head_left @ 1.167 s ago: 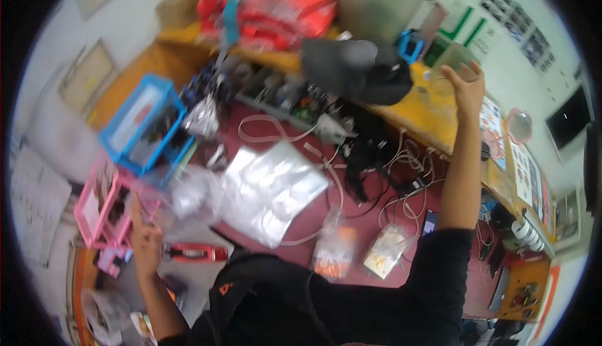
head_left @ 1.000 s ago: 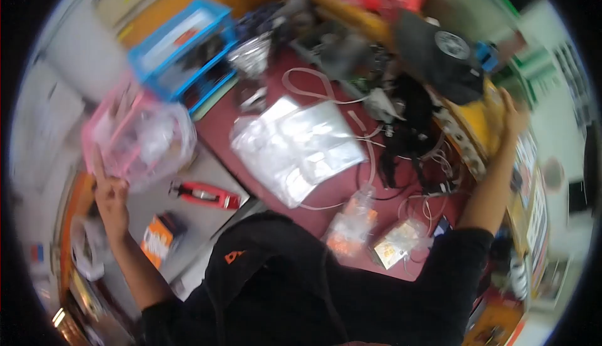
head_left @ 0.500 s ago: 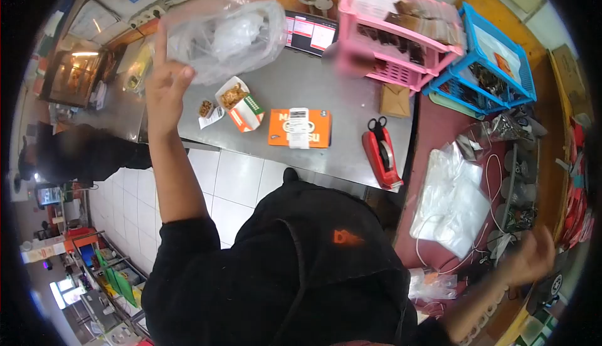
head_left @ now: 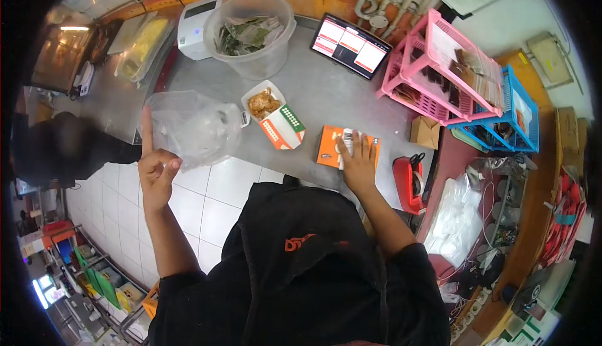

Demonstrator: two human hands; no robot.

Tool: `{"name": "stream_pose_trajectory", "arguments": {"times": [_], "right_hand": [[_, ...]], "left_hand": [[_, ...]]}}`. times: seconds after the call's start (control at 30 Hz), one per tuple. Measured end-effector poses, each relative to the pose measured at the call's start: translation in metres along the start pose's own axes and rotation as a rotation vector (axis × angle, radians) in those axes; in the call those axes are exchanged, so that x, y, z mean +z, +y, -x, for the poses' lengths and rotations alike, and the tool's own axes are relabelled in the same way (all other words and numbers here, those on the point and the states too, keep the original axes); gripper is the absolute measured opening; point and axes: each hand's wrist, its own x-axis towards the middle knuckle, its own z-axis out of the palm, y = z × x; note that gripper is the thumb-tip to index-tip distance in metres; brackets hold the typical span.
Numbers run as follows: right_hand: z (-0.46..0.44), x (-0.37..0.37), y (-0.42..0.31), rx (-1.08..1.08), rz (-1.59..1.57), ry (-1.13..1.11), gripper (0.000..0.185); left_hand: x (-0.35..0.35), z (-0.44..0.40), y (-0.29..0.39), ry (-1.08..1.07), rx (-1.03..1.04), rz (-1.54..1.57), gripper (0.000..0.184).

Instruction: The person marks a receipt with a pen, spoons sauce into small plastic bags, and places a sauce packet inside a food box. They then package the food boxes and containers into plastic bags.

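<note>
My left hand [head_left: 160, 176] is closed with its index finger pointing up along the edge of a clear plastic bag [head_left: 197, 129]. The bag hangs puffed out beside that finger, over the counter's front edge. Flat on an orange cardboard box [head_left: 329, 145] rests my right hand [head_left: 359, 161], fingers spread across its white printed label. Between the bag and the box stands an open paper food box [head_left: 282, 126] holding brown fried food [head_left: 263, 104]. A slip of white paper [head_left: 245, 119] shows at the bag's right edge.
A tub of green packets [head_left: 276, 51], a white printer [head_left: 197, 29] and a tablet [head_left: 351, 45] line the back. At right are pink racks [head_left: 433, 76], blue racks [head_left: 520, 114], a red tape dispenser [head_left: 407, 186] and plastic bags [head_left: 454, 220]. A person in black [head_left: 69, 148] stands at left.
My right hand came from the far right onto the orange box. My left hand lowered, bringing the plastic bag down and nearer, uncovering the tub and printer. The view shifted.
</note>
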Motion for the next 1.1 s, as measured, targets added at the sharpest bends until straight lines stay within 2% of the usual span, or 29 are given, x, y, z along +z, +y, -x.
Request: {"name": "stream_pose_trajectory", "arguments": {"times": [0.07, 0.13, 0.17, 0.2, 0.27, 0.3, 0.33, 0.4, 0.47, 0.57, 0.7, 0.77, 0.87, 0.9, 0.93, 1.0, 1.07, 1.1], "right_hand": [[-0.008, 0.002, -0.002, 0.039, 0.014, 0.002, 0.061], [-0.016, 0.002, -0.002, 0.115, 0.064, -0.003, 0.07], [-0.021, -0.021, -0.006, 0.142, -0.026, -0.144, 0.09], [-0.027, -0.032, -0.006, 0.145, -0.026, -0.141, 0.09], [-0.039, -0.041, -0.001, 0.162, -0.047, -0.294, 0.108], [-0.043, -0.036, 0.004, 0.115, -0.006, -0.254, 0.11], [-0.051, -0.035, 0.007, 0.108, -0.01, -0.255, 0.11], [-0.066, -0.036, 0.013, 0.097, -0.044, -0.49, 0.112], [-0.079, -0.037, 0.016, 0.088, -0.081, -0.444, 0.112], [-0.114, -0.024, 0.027, 0.168, -0.113, -0.202, 0.108], [-0.182, -0.014, 0.039, 0.188, -0.095, -0.341, 0.11], [-0.207, 0.011, 0.045, 0.198, 0.043, -0.422, 0.112], [-0.211, 0.022, 0.033, 0.196, 0.069, -0.312, 0.111], [-0.209, 0.024, 0.025, 0.113, 0.132, -0.208, 0.107], [-0.207, 0.028, 0.01, 0.107, 0.129, -0.211, 0.107], [-0.204, 0.038, -0.025, -0.009, -0.181, -0.031, 0.098], [-0.193, 0.052, -0.067, 0.097, -0.367, -0.265, 0.084], [-0.192, 0.05, -0.088, 0.224, -0.441, -0.364, 0.081]], "left_hand": [[-0.007, 0.003, -0.004, 0.015, -0.01, 0.009, 0.027], [-0.012, 0.0, -0.009, 0.018, -0.003, 0.02, 0.023], [-0.013, 0.0, -0.011, 0.023, 0.011, 0.044, 0.022], [-0.013, -0.001, -0.014, 0.031, 0.026, 0.068, 0.021], [-0.017, -0.004, -0.014, 0.024, 0.021, 0.066, 0.02], [-0.019, -0.003, -0.013, 0.018, 0.012, 0.067, 0.019], [-0.022, -0.002, -0.012, 0.022, 0.009, 0.06, 0.019], [-0.027, -0.002, -0.011, 0.014, 0.028, 0.053, 0.018], [-0.029, 0.0, -0.008, 0.043, 0.033, 0.064, 0.017], [-0.038, 0.007, -0.008, 0.061, 0.022, 0.049, 0.016], [-0.041, 0.012, -0.003, 0.048, -0.033, -0.012, 0.016], [-0.047, 0.016, 0.003, 0.041, -0.046, -0.081, 0.016], [-0.057, 0.027, 0.012, 0.03, -0.073, -0.163, 0.017], [-0.059, 0.033, 0.013, 0.04, -0.083, -0.181, 0.017], [-0.061, 0.038, 0.013, 0.048, -0.092, -0.193, 0.017], [-0.063, 0.048, 0.008, 0.067, -0.115, -0.181, 0.016], [-0.062, 0.053, 0.005, 0.081, -0.138, -0.164, 0.015], [-0.059, 0.053, 0.004, 0.078, -0.146, -0.144, 0.013]]}}
